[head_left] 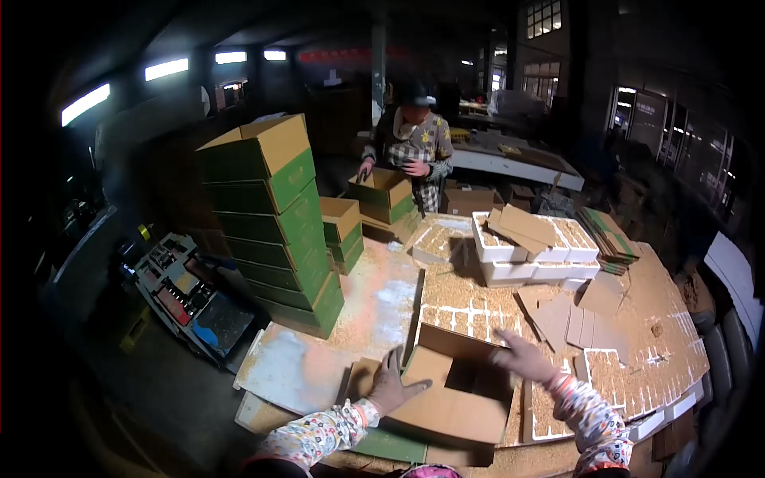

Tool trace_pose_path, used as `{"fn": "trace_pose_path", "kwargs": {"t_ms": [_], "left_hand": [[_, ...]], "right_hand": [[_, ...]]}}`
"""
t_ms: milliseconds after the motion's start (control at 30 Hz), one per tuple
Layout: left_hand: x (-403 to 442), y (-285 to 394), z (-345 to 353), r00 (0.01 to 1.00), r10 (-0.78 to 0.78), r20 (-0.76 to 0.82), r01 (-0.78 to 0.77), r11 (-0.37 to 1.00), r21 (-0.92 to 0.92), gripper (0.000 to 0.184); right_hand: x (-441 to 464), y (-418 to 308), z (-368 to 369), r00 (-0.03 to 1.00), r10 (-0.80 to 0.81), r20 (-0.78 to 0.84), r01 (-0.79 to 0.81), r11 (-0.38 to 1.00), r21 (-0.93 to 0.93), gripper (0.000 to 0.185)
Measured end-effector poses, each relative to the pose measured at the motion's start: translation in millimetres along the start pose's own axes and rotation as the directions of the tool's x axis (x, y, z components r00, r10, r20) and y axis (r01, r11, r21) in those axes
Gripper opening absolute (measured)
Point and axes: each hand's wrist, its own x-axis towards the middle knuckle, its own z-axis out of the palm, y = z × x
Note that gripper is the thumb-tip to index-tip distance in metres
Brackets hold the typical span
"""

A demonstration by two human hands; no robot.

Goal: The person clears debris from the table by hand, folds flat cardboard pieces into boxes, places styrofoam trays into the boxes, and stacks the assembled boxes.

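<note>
An open cardboard carton, brown inside with green on its outer side, lies in front of me at the near edge of the table. My left hand, in a glove, is at the carton's left side with thumb and fingers spread. Over the carton's right far corner is my right hand, its fingers stretched out and somewhat blurred. Whether either palm presses on the cardboard is hard to see.
A tall stack of green cartons rises at left, beside a shorter stack. Across the table a person handles another carton. White trays of brown granules and loose cardboard pieces lie at right.
</note>
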Motion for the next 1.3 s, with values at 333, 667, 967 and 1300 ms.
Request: {"fn": "trace_pose_path", "kwargs": {"t_ms": [333, 667, 967, 1300], "left_hand": [[1, -27, 7, 0.772, -0.181, 0.609, 0.508, 0.753, -0.419, 0.081], [17, 1, -13, 0.995, -0.078, 0.067, 0.102, 0.830, -0.549, 0.064], [72, -3, 33, 0.986, -0.043, 0.163, 0.032, 0.997, 0.073, 0.044], [79, 6, 28, 0.983, -0.129, 0.133, 0.100, 0.974, 0.205, 0.047]], "right_hand": [[-79, 74, 96, 0.876, 0.471, 0.100, -0.153, 0.077, 0.985, 0.087], [-66, 100, 126, 0.949, 0.185, -0.255, -0.142, 0.974, 0.177, 0.044], [-209, 326, 40, -0.306, 0.751, -0.585, -0.746, 0.192, 0.638, 0.064], [-192, 356, 43, 0.128, 0.947, -0.295, 0.467, 0.205, 0.860, 0.045]]}}
